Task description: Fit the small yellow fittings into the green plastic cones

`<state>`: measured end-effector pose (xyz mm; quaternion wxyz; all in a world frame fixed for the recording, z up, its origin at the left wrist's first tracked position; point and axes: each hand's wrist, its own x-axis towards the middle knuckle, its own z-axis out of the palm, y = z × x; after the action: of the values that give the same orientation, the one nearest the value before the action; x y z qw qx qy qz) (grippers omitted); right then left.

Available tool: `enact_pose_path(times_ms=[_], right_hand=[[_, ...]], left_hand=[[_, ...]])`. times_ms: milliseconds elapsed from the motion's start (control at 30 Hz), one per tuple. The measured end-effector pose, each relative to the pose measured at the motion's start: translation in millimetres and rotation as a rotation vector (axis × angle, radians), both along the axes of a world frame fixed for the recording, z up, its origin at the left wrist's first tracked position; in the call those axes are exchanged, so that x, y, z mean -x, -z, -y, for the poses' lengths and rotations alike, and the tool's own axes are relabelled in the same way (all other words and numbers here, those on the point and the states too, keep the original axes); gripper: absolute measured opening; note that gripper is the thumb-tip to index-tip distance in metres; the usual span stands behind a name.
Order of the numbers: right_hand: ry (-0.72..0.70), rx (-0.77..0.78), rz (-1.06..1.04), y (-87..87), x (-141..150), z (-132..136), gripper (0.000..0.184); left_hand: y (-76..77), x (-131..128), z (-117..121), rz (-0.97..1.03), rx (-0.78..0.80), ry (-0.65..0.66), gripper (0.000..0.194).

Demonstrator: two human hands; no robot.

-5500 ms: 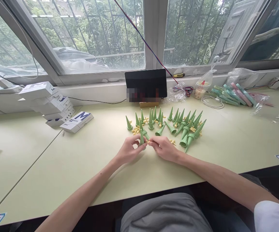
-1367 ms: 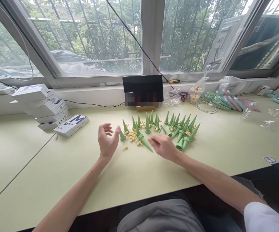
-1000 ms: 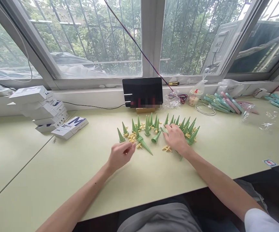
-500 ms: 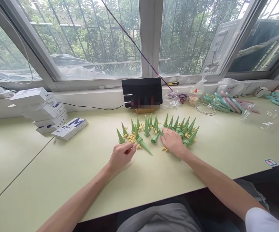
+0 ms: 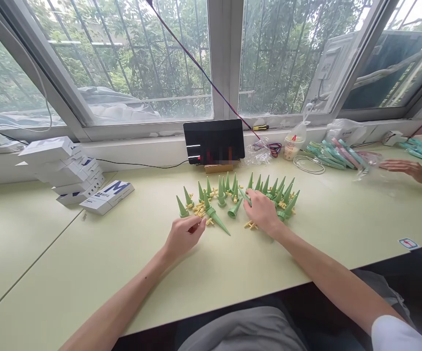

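Note:
Green plastic cones (image 5: 229,192) stand and lie in a cluster on the pale green table (image 5: 86,253), with small yellow pieces (image 5: 199,208) scattered among them. My left hand (image 5: 183,235) rests on the table just left of a cone lying on its side (image 5: 218,222), its fingers pinched on a small yellow piece. My right hand (image 5: 264,212) lies over the right part of the cluster, fingers curled onto a lying green cone (image 5: 245,196). More yellow pieces (image 5: 250,225) lie beside its wrist.
A dark tablet (image 5: 213,142) leans at the window sill behind the cones. White boxes (image 5: 68,168) are stacked at left. Plastic bags, a cable coil (image 5: 309,164) and teal and pink sticks (image 5: 337,153) lie at right. Another person's hand (image 5: 408,169) reaches in at the far right.
My left hand dropped from raised and open to the table and pinched a yellow piece. My right hand moved right into the cone cluster. Another person's hand came in at far right.

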<state>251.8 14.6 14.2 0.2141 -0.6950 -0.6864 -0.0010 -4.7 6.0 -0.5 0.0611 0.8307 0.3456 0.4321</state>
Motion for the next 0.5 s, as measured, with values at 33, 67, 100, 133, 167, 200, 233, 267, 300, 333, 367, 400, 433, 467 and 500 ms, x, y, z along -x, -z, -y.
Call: enact_pose_path(times_ms=[33,67,100,133,167,200,233,267,300,333,367,400,433,467,500], right_hand=[[-0.024,-0.044,-0.034,0.7,1.5,1.1,0.022],[-0.059,-0.096,-0.072,1.6,3.5,2.5,0.023],[-0.106,-0.154,-0.115,2.7,6.0,4.2,0.025],[-0.161,-0.213,-0.161,4.0,8.8,6.2,0.026],[-0.22,-0.267,-0.209,5.4,12.0,8.5,0.027],[-0.282,-0.308,-0.258,6.9,15.5,11.0,0.027],[-0.344,-0.326,-0.307,8.4,19.1,13.8,0.028],[-0.401,-0.33,-0.356,10.0,22.7,16.6,0.029],[-0.452,-0.318,-0.403,11.5,26.2,19.4,0.03],[-0.487,-0.303,-0.451,12.9,29.5,22.1,0.03],[-0.509,-0.283,-0.497,14.1,32.4,24.6,0.031],[-0.52,-0.261,-0.543,15.2,34.9,26.7,0.031],[-0.526,-0.241,-0.588,16.1,36.9,28.4,0.031],[-0.531,-0.218,-0.631,16.7,38.4,29.6,0.031],[-0.538,-0.19,-0.674,17.3,39.4,30.5,0.031]], left_hand=[[0.0,0.0,0.0,0.001,0.005,0.002,0.043],[0.1,-0.1,0.0,0.002,0.01,0.004,0.043],[0.1,-0.2,0.1,0.003,0.014,0.006,0.043],[0.2,-0.2,0.2,0.003,0.019,0.007,0.043],[0.4,-0.4,0.4,0.002,0.024,0.007,0.043],[0.5,-0.5,0.6,-0.002,0.029,0.004,0.043],[0.8,-0.7,0.8,-0.005,0.034,0.0,0.043],[1.1,-0.9,1.2,-0.01,0.042,-0.004,0.043],[1.5,-1.2,1.5,-0.016,0.054,-0.005,0.043],[2.0,-1.5,1.9,-0.024,0.07,-0.007,0.043],[2.5,-1.8,2.3,-0.034,0.088,-0.01,0.043],[3.0,-2.1,2.7,-0.044,0.105,-0.012,0.042],[3.3,-2.4,3.1,-0.056,0.12,-0.014,0.042],[3.5,-2.7,3.5,-0.067,0.132,-0.017,0.042],[3.6,-2.9,3.8,-0.078,0.142,-0.019,0.042]])
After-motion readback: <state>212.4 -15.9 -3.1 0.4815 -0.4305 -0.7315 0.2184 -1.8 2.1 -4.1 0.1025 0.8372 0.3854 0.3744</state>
